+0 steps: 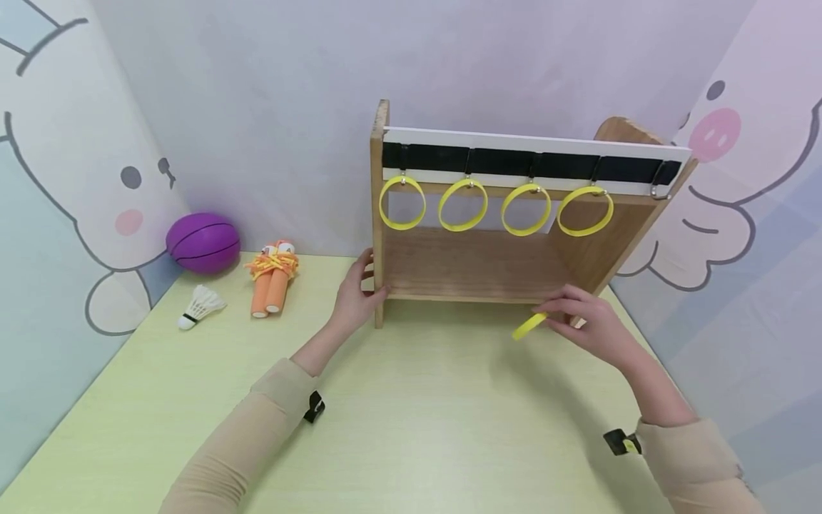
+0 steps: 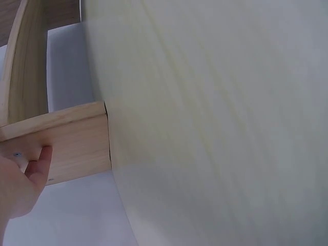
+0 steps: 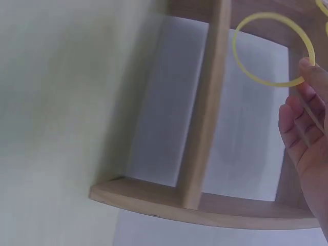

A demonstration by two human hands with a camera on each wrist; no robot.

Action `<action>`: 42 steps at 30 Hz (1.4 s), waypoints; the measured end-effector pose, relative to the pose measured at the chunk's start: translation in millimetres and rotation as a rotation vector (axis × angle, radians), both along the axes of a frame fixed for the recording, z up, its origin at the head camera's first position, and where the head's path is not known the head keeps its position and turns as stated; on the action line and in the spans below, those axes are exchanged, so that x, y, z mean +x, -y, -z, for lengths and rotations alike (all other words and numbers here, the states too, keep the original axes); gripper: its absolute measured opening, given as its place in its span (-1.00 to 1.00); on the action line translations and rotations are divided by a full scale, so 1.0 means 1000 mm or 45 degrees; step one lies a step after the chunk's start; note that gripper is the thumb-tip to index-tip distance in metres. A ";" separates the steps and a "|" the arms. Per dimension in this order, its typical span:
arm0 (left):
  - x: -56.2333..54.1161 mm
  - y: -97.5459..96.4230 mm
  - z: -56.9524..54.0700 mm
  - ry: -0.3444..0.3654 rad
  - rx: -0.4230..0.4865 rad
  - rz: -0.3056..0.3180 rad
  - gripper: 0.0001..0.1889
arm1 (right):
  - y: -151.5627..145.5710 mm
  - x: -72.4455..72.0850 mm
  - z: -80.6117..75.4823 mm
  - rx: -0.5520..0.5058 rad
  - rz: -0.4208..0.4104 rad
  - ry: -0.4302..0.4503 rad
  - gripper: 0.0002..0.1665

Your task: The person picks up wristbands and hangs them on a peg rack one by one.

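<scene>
A wooden rack (image 1: 475, 264) stands against the back wall, with a black-and-white strip (image 1: 501, 160) along its top front. Several yellow rings (image 1: 403, 228) hang in a row from hooks on that strip; the rightmost hook (image 1: 655, 193) is bare. My left hand (image 1: 352, 300) grips the rack's left side panel (image 2: 79, 146), thumb at the front edge and fingers along the outer face. Between thumb and fingertips, my right hand (image 1: 597, 325) pinches another yellow ring (image 1: 529, 326), held in front of the rack's lower right. The right wrist view has this ring (image 3: 281, 84) seen round and whole.
On the left of the pale green table (image 1: 411, 442) lie a purple ball (image 1: 203, 243), a white shuttlecock (image 1: 201, 305) and an orange toy (image 1: 276, 282) with googly eyes and stringy hair. Patterned cloth walls (image 1: 289, 93) enclose the table's back and sides.
</scene>
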State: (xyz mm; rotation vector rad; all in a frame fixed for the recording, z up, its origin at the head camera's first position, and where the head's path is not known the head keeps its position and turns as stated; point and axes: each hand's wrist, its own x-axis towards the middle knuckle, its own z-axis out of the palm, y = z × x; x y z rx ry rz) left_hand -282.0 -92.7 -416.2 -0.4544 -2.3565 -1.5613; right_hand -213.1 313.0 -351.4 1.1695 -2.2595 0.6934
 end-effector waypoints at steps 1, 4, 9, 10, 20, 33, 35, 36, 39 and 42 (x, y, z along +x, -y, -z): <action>0.000 0.000 0.000 0.001 0.001 0.001 -0.16 | 0.000 0.001 -0.004 -0.007 -0.016 -0.012 -0.56; 0.001 0.000 -0.001 0.006 0.001 -0.002 -0.17 | 0.000 0.004 -0.014 -0.008 -0.057 -0.063 -0.59; 0.000 0.001 0.000 0.006 0.004 0.001 -0.17 | 0.000 0.008 -0.031 0.009 -0.067 -0.138 -0.59; -0.001 0.001 0.000 0.005 0.003 0.002 -0.17 | 0.000 0.010 -0.034 -0.001 -0.061 -0.144 -0.59; -0.002 0.000 0.001 -0.002 0.003 0.009 -0.17 | -0.004 0.023 -0.076 -0.127 -0.002 -0.239 -0.43; -0.002 0.001 0.002 -0.004 0.003 0.004 -0.18 | -0.017 0.028 -0.112 -0.430 0.349 -0.339 -0.65; -0.002 0.000 0.001 -0.006 0.002 0.007 -0.18 | -0.019 0.026 -0.116 -0.453 0.422 -0.353 -0.75; -0.002 0.000 0.001 -0.005 0.004 0.006 -0.18 | -0.020 0.026 -0.118 -0.461 0.456 -0.364 -0.78; -0.002 0.000 0.001 -0.008 0.008 0.011 -0.18 | -0.022 0.024 -0.124 -0.482 0.560 -0.381 -0.79; -0.002 0.000 0.002 -0.010 0.005 0.004 -0.17 | -0.024 0.022 -0.130 -0.549 0.653 -0.359 -0.78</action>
